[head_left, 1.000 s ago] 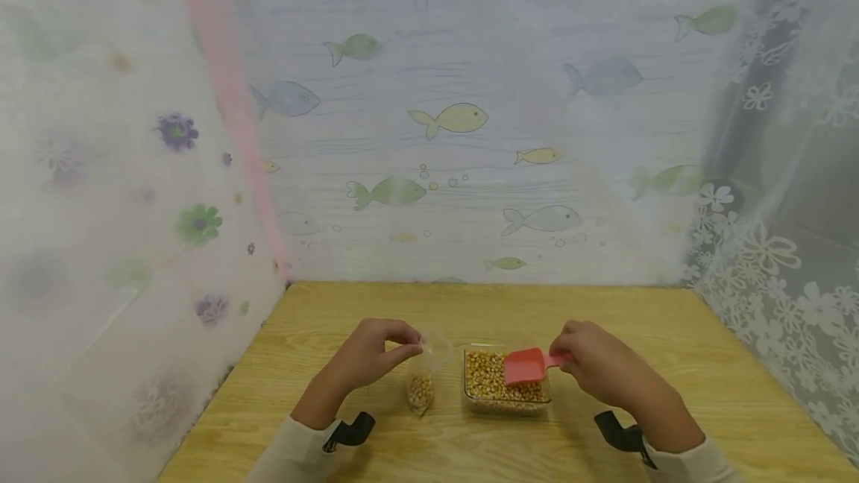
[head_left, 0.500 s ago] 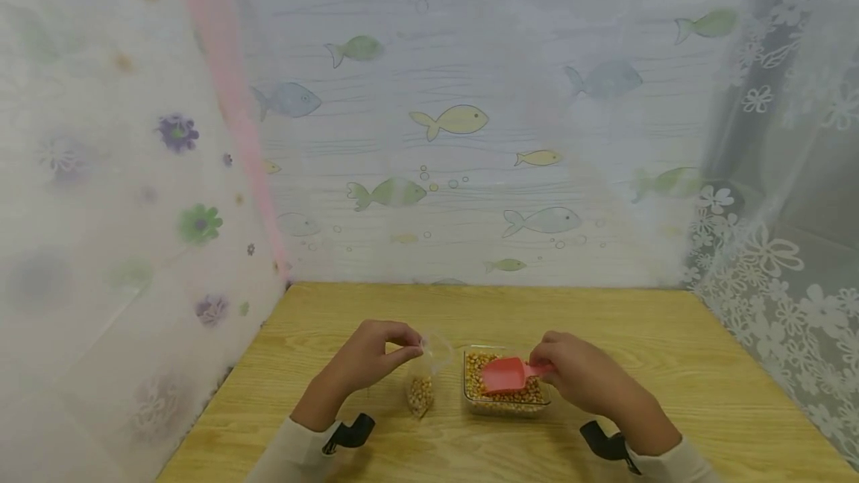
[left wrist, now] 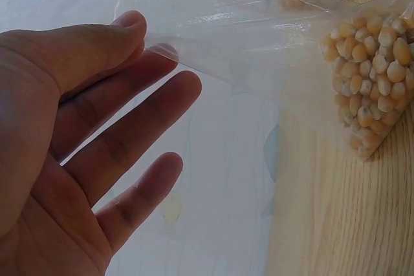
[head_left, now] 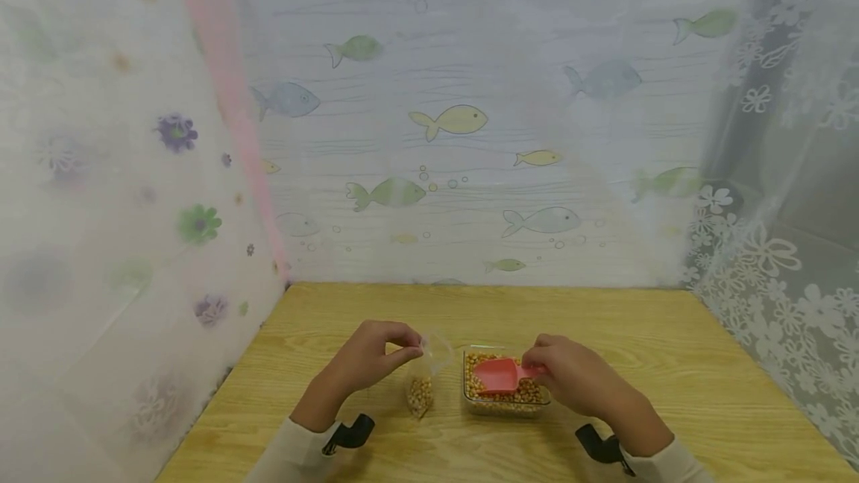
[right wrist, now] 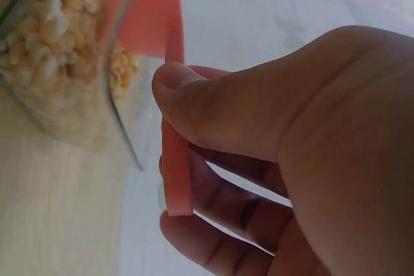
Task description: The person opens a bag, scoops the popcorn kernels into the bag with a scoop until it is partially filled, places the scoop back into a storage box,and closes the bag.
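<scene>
My left hand (head_left: 376,352) pinches the upper edge of a clear plastic bag (left wrist: 246,50) between thumb and index finger, the other fingers spread. Corn kernels (left wrist: 375,72) fill the bag's lower part, which stands on the table. To its right, a clear rectangular container (head_left: 506,408) holds more corn kernels (right wrist: 52,37). My right hand (head_left: 573,375) grips the handle of a red scoop (head_left: 496,376), thumb on top and fingers below. The scoop's blade lies over the kernels inside the container's rim, near its middle.
Both things stand on a wood-grain table (head_left: 335,304). A sheet printed with fish (head_left: 456,118) hangs behind it, with a flowered sheet (head_left: 201,222) on the left and a lacy one (head_left: 765,252) on the right. Each wrist carries a black mount (head_left: 353,431).
My right hand has moved left with the scoop, from the container's right side to over the kernels near its middle. My left hand and the bag have stayed nearly still.
</scene>
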Action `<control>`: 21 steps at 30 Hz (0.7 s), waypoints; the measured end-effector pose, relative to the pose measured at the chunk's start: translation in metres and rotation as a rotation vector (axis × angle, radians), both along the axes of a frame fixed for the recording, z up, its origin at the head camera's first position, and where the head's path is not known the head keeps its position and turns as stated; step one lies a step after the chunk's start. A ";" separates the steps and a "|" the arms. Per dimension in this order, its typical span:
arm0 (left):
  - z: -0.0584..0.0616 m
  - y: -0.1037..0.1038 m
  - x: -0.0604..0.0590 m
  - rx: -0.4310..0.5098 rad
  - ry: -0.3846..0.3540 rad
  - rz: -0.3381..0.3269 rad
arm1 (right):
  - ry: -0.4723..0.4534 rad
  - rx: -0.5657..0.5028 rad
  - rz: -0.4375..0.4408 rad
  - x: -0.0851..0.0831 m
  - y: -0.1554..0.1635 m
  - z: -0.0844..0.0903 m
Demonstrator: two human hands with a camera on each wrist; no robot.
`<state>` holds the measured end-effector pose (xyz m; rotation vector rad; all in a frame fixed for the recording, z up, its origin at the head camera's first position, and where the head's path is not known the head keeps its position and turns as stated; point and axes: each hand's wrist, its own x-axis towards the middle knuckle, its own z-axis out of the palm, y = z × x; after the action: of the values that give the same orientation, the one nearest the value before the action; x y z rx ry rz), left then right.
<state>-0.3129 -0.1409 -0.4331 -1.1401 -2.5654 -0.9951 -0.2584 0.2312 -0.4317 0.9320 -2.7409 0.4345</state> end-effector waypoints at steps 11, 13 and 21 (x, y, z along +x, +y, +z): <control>0.003 0.001 0.001 -0.018 0.001 0.006 | 0.068 0.098 -0.071 0.015 0.014 0.028; 0.003 0.002 0.001 -0.024 0.006 0.007 | 0.084 0.101 -0.074 0.017 0.013 0.029; 0.002 0.002 0.002 -0.018 -0.019 0.009 | 0.047 0.059 -0.025 0.008 0.005 0.014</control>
<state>-0.3105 -0.1390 -0.4310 -1.1279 -2.5971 -0.9879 -0.2499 0.2362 -0.4173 0.9089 -2.7338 0.3249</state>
